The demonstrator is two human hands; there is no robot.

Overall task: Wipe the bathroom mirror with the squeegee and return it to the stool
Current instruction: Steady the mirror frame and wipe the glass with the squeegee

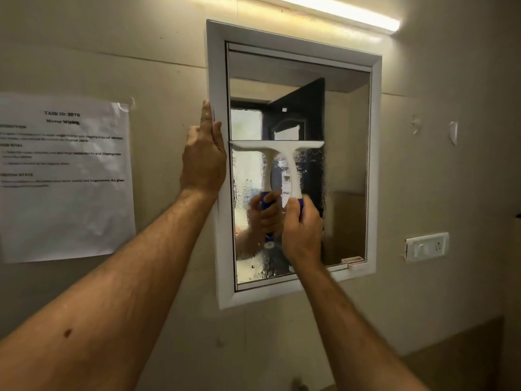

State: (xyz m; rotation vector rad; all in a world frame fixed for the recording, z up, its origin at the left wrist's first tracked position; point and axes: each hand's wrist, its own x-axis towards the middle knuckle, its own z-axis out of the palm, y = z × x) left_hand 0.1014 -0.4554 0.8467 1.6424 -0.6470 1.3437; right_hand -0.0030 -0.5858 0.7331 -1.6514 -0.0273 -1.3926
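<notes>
The mirror (pixel 346 153) hangs on the wall in a white frame (pixel 217 66). A white squeegee (pixel 293 162) with a blue grip has its blade pressed flat across the left half of the glass at mid height. My right hand (pixel 303 232) is wrapped around its handle below the blade. Glass under the blade looks wet and streaky with droplets; above the blade the left strip still looks misty. My left hand (pixel 204 156) lies flat against the frame's left edge, fingers pointing up. The stool is out of view.
A printed task sheet (pixel 64 176) is taped to the wall left of the mirror. A white switch and socket plate (pixel 427 246) sits on the wall to the right. A lit tube light (pixel 338 11) runs above the mirror.
</notes>
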